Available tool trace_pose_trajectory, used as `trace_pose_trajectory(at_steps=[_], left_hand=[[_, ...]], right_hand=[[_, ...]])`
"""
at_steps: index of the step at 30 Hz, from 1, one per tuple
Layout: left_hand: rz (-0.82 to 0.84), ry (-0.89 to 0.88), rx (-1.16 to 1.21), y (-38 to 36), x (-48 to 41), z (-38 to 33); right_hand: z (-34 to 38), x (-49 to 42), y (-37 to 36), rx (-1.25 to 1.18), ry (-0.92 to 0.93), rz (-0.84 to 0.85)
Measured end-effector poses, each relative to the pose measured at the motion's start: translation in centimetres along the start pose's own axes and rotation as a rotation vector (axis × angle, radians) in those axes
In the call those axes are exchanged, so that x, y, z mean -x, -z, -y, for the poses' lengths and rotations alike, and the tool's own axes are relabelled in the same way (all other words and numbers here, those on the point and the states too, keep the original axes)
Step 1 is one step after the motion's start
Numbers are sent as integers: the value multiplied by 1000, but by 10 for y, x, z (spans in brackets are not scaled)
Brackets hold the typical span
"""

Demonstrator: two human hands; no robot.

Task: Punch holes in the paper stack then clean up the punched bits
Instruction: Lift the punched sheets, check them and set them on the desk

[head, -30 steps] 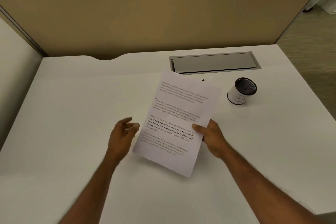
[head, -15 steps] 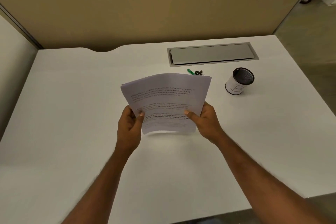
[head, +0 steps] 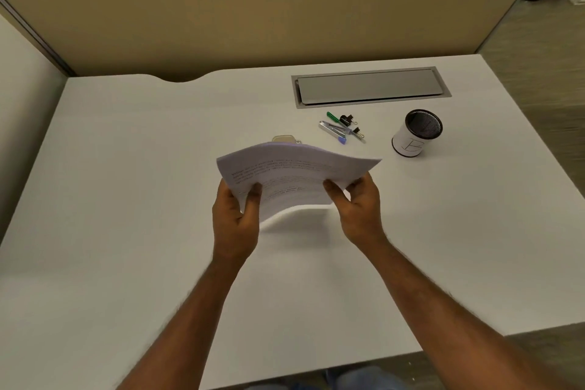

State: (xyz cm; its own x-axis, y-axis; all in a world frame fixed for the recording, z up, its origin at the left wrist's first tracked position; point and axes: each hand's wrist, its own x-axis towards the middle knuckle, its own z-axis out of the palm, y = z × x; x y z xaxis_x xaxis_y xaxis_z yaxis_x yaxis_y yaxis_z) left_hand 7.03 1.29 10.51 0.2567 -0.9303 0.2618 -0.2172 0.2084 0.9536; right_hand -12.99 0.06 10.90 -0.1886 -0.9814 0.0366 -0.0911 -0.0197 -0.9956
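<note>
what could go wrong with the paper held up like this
The paper stack bows between the left hand and right hand, gripped only at its near edge, so sheets may slip out of line before punching. It also hides most of the beige object behind it; lowering blind could knock that.

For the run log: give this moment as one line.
paper stack: held above desk | left hand: grips left edge | right hand: grips right edge

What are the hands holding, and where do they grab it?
The paper stack, near its lower edge: left hand on its left side, right hand on its right side.
</note>
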Motion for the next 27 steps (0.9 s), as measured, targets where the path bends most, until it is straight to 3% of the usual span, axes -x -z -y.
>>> trace_pose_trajectory(at_steps=[3, 7, 14, 27], left_hand=[[-28, -64, -3, 5, -2, -2], [-7, 23, 22, 0, 1, 4], [-33, -67, -4, 1, -1, -6], [-26, 11, 36, -1, 4, -8]], right_hand=[[2, 2, 5, -7, 64, -1], [-1, 5, -3, 7, -6, 18], [12, 4, -6, -71, 45, -11], [5, 12, -3, -21, 68, -6]])
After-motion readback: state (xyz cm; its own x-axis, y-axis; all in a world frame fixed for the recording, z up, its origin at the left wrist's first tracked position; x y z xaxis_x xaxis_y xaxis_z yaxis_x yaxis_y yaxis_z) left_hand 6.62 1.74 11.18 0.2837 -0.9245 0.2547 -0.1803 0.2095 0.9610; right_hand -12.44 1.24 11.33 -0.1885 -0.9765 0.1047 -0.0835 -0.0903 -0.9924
